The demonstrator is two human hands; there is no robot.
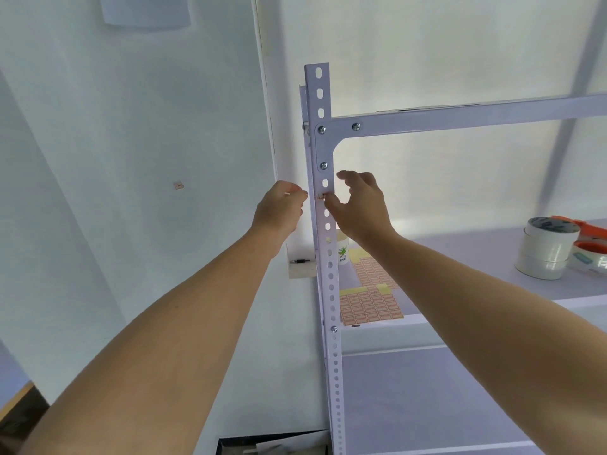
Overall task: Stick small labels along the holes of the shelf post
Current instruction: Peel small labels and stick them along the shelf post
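shelf post [323, 244]: upright, white, punched with a column of holes, bolted near its top to a cross rail [460, 113]. on its front face, between two holes just below the lowest corner bolt, one small red-edged label [321, 196], partly hidden under a thumb. pressed there by the right hand [359, 205], thumb flat on the label, other fingers spread and relaxed just right of the post, gripping nothing. just left of the post at the same height, left hand [279, 208], fingers curled in with tips bunched close to the post's edge; nothing plainly seen between them, too small to tell. judged as the sticking-down step for this label, with the holes lower down the post bare. next, most likely: a firm rub to seat the label's edges, then a reach down and right of the post to the label sheets [371, 303] on the shelf board [476, 247] for a fresh one, to be set beside the next hole down and kept square to the post. further right of the post, tape rolls [545, 254]; left of it on the wall, a stray label [178, 185].
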